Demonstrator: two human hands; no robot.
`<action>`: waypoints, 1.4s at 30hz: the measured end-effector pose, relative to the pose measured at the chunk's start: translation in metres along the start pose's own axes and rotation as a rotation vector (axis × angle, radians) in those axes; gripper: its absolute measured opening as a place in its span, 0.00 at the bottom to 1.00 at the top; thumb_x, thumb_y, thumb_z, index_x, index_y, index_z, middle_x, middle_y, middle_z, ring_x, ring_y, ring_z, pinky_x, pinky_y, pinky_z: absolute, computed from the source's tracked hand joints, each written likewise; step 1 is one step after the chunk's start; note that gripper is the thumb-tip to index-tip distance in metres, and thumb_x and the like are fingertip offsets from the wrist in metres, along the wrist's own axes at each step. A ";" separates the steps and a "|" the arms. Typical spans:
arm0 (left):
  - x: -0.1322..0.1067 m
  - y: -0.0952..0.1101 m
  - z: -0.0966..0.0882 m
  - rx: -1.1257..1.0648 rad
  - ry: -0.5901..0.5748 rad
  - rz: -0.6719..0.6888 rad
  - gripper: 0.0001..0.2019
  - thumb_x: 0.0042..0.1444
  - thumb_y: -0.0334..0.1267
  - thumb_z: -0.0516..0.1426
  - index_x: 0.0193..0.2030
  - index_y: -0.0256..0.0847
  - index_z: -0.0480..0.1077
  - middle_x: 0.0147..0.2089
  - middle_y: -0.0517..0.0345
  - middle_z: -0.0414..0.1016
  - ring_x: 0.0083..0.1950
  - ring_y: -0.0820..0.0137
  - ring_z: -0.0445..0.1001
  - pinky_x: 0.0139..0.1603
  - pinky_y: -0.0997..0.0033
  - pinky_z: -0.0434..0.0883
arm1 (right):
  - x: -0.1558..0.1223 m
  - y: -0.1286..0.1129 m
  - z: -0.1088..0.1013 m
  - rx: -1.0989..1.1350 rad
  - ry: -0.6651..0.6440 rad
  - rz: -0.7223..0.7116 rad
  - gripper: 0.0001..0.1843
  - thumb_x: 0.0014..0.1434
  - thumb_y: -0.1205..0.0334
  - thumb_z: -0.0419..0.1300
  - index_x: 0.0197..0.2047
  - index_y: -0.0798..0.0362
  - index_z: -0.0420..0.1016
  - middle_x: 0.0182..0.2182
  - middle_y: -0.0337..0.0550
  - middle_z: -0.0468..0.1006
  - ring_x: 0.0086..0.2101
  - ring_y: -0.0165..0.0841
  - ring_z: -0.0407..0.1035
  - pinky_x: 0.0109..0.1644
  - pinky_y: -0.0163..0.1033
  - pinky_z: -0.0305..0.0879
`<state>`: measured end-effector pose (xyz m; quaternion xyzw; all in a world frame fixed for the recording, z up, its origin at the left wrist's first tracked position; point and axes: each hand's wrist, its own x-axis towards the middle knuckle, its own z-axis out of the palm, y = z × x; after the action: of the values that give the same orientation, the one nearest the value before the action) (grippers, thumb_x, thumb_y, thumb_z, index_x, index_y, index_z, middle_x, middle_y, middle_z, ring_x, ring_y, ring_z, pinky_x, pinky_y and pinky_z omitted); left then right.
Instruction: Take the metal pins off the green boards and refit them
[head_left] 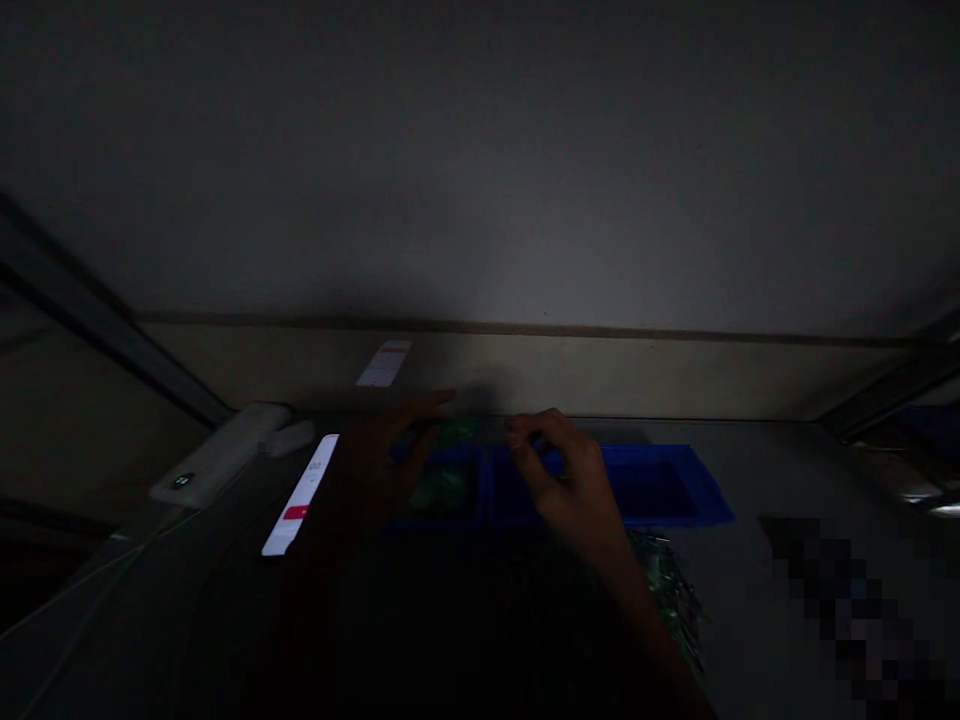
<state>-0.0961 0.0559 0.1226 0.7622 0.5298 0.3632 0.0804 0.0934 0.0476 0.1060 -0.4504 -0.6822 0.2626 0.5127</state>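
My left hand point(397, 450) hovers over the left end of the blue bins, its thumb and index finger spread apart. Just beyond its fingertips are green pieces point(456, 430), dim and hard to make out. Above the middle blue bin point(514, 505), my right hand point(566, 475) has thumb and index finger pinched together; whatever is between them is too small or dark to name. More green pieces point(442, 487) lie in the left bin. Beside my right forearm is a loose pile of thin green and metallic parts point(671, 595).
A phone with a lit screen point(301, 495) lies left of my left arm, its reflection point(385, 363) on the back panel. Farther left is a white device point(217, 460) with a cable. The blue right-hand bin point(709, 490) extends beyond my right hand. The scene is very dark.
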 end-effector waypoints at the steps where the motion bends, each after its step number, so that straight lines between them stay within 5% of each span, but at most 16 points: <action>1: 0.000 -0.003 -0.003 0.034 -0.014 -0.005 0.15 0.58 0.39 0.48 0.49 0.43 0.70 0.49 0.55 0.75 0.50 0.66 0.73 0.52 0.64 0.70 | 0.001 0.001 -0.004 -0.004 0.019 0.023 0.08 0.58 0.62 0.55 0.38 0.51 0.74 0.32 0.42 0.75 0.34 0.32 0.69 0.38 0.39 0.64; 9: -0.028 -0.015 -0.015 0.163 -0.438 -0.042 0.21 0.54 0.50 0.51 0.53 0.47 0.68 0.53 0.53 0.72 0.51 0.60 0.71 0.50 0.60 0.69 | 0.001 -0.003 -0.049 0.073 0.272 0.185 0.12 0.56 0.53 0.56 0.35 0.52 0.75 0.33 0.42 0.77 0.34 0.32 0.70 0.37 0.39 0.65; 12: -0.039 0.016 -0.012 0.131 -0.528 0.025 0.20 0.56 0.46 0.51 0.54 0.48 0.66 0.54 0.53 0.70 0.51 0.62 0.71 0.49 0.61 0.69 | 0.000 -0.005 -0.058 0.092 0.362 0.164 0.12 0.55 0.53 0.57 0.33 0.52 0.75 0.33 0.42 0.77 0.34 0.33 0.70 0.38 0.40 0.66; 17: -0.059 0.080 0.020 0.000 -0.871 0.300 0.15 0.55 0.36 0.54 0.51 0.47 0.68 0.49 0.56 0.72 0.47 0.66 0.71 0.45 0.69 0.69 | -0.003 -0.007 -0.061 0.091 0.388 0.137 0.11 0.55 0.54 0.56 0.34 0.51 0.75 0.34 0.42 0.78 0.34 0.33 0.70 0.38 0.40 0.65; 21: -0.076 0.091 0.058 0.096 -1.066 0.461 0.10 0.59 0.36 0.51 0.44 0.40 0.70 0.47 0.51 0.72 0.46 0.64 0.71 0.41 0.67 0.70 | -0.004 -0.013 -0.061 0.064 0.355 0.142 0.11 0.56 0.54 0.56 0.34 0.51 0.75 0.34 0.42 0.78 0.34 0.33 0.70 0.38 0.40 0.65; 28: -0.097 0.069 0.101 0.194 -1.025 0.453 0.12 0.60 0.34 0.49 0.47 0.38 0.69 0.54 0.44 0.67 0.51 0.60 0.69 0.45 0.60 0.69 | -0.005 -0.019 -0.061 0.060 0.325 0.139 0.11 0.56 0.54 0.56 0.35 0.50 0.75 0.33 0.41 0.78 0.34 0.32 0.70 0.39 0.40 0.66; 37: -0.070 0.057 0.080 0.081 -1.063 0.328 0.11 0.56 0.32 0.53 0.45 0.35 0.69 0.43 0.48 0.75 0.41 0.64 0.75 0.36 0.69 0.70 | -0.005 -0.020 -0.055 0.035 0.251 0.151 0.12 0.57 0.53 0.55 0.37 0.50 0.75 0.35 0.42 0.77 0.36 0.33 0.70 0.39 0.40 0.65; 42: -0.087 0.044 0.095 0.168 -1.013 0.474 0.09 0.55 0.36 0.54 0.41 0.35 0.70 0.44 0.45 0.74 0.45 0.58 0.73 0.42 0.60 0.70 | -0.006 -0.020 -0.051 0.026 0.155 0.158 0.12 0.57 0.53 0.55 0.38 0.51 0.74 0.35 0.42 0.77 0.36 0.32 0.70 0.40 0.39 0.65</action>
<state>-0.0180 -0.0130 0.0358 0.9432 0.2665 -0.0835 0.1800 0.1346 0.0282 0.1373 -0.5151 -0.5993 0.2754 0.5474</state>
